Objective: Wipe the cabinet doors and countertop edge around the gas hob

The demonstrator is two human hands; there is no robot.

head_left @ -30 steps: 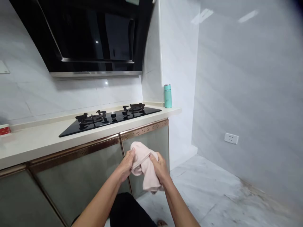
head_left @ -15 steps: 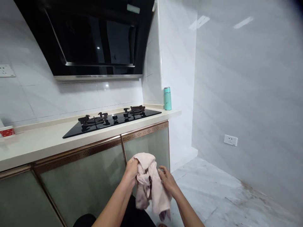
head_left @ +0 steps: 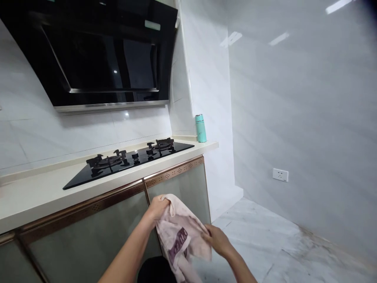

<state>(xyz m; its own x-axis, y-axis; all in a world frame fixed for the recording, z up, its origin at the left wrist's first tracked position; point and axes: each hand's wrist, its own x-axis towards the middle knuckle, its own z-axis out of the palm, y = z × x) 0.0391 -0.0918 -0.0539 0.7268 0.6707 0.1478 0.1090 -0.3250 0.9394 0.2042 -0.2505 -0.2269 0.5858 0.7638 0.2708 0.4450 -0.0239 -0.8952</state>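
A pale pink cloth [head_left: 191,232] with a dark purple patterned patch hangs between my two hands in front of the cabinet. My left hand [head_left: 159,208] grips its upper left corner, fingers closed. At its right edge, my right hand [head_left: 216,237] pinches the fabric between thumb and fingers. The top edge is stretched out between them, while the lower part dangles in loose folds.
A black gas hob [head_left: 126,161] is set in the white countertop [head_left: 32,196], beneath a black range hood [head_left: 97,55]. The turquoise flask [head_left: 200,128] stands at the counter's right end. Glass-fronted cabinets [head_left: 97,239] lie below. A socket [head_left: 280,175] is on the right wall.
My right hand, open beside the bunched cloth before, has closed on its edge. The cloth is now spread wider and shows its purple patch. The view has turned slightly right.
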